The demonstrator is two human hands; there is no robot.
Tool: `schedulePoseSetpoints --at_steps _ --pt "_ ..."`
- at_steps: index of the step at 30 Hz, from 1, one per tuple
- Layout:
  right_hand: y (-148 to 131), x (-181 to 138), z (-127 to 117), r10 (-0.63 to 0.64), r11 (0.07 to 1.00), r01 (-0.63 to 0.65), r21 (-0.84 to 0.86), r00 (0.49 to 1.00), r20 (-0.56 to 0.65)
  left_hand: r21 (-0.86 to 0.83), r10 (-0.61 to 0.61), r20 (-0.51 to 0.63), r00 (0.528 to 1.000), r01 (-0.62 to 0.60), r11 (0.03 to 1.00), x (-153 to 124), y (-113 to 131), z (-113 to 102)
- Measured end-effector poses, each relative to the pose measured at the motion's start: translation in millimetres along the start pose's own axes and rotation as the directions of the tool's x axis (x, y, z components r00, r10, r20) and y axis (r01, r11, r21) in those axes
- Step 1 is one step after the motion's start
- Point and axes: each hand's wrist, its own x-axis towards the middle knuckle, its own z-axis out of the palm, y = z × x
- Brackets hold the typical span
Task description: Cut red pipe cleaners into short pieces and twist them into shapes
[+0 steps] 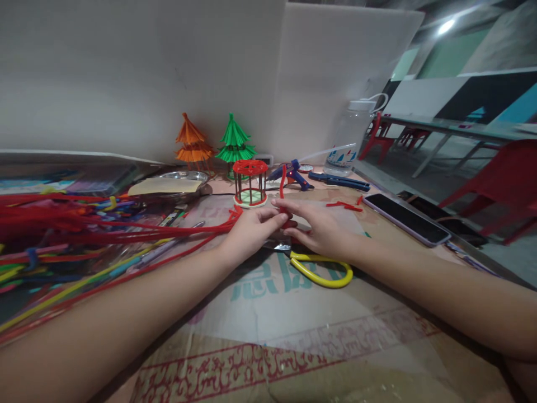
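My left hand (254,226) and my right hand (321,226) meet above the middle of the table, with their fingertips pinched together. A short red pipe cleaner (283,182) sticks up from between them; its lower end is hidden by my fingers. Under my hands lie scissors with yellow handles (323,271), their blades partly covered. Just beyond stands a small round frame (250,184) with a red ring on top, brown posts and a pale green base. Long red pipe cleaners (188,228) run in from the left and pass close to my left hand.
Behind stand an orange tiered model (193,145) and a green one (235,143). Further right are a blue glue gun (296,174), a utility knife (339,181), a water bottle (346,137), red scraps (344,206) and a phone (406,218). A metal dish (197,178) sits at left.
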Motion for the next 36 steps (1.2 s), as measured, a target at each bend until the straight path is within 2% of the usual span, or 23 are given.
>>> schedulePoseSetpoints --at_steps 7,14,24,31,36 --pt "-1.3 0.0 -0.7 0.032 0.999 -0.032 0.021 0.999 0.030 -0.090 -0.037 0.000 0.999 0.037 0.995 -2.0 4.4 2.4" --pt "-3.3 -0.1 -2.0 0.012 1.000 -0.012 0.017 1.000 -0.008 -0.143 -0.081 -0.008 0.997 0.079 0.987 -2.8 7.2 4.6" --pt "-1.4 -0.6 0.1 0.009 1.000 -0.009 -0.017 1.000 -0.016 -0.083 -0.037 0.006 0.999 0.037 0.996 -0.4 3.0 2.6" --pt "-3.4 0.3 -0.1 -0.011 0.999 0.010 -0.050 1.000 -0.028 0.034 0.040 0.036 0.999 -0.041 0.999 0.9 -0.8 0.0" --pt "-5.4 0.4 -0.1 -0.013 0.997 0.011 -0.078 1.000 -0.027 0.076 0.039 0.044 0.998 -0.042 0.996 1.3 -1.5 -1.4"
